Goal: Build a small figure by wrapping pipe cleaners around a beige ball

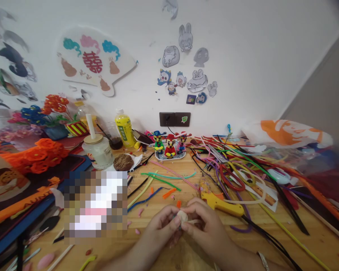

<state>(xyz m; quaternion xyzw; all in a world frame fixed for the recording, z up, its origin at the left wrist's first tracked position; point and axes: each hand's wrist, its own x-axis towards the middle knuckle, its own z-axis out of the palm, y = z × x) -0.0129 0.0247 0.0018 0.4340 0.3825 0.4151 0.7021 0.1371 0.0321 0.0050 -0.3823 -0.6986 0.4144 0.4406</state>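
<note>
At the front middle of the table, my left hand [167,226] and my right hand [201,222] are closed together, fingers pinching a small cream-coloured craft piece [182,216]. A bit of orange sticks up from its top, and a pale strip runs off it under my right fingers. What lies beneath the piece is hidden by my fingertips. Just beyond my right hand rests a yellow glue gun [224,204], its nozzle pointing away. Past my hands lie short pipe cleaners in blue [147,199], orange [168,193] and green [164,181].
Three colourful figures stand on a small tray [169,157] by the wall. A heap of pipe cleaners [237,165] with red-handled scissors [232,177] spreads rightward. Leftward stand a yellow bottle [124,128], a glass jar [98,152] and orange craft flowers [45,152]. A pixelated patch hides part of the table.
</note>
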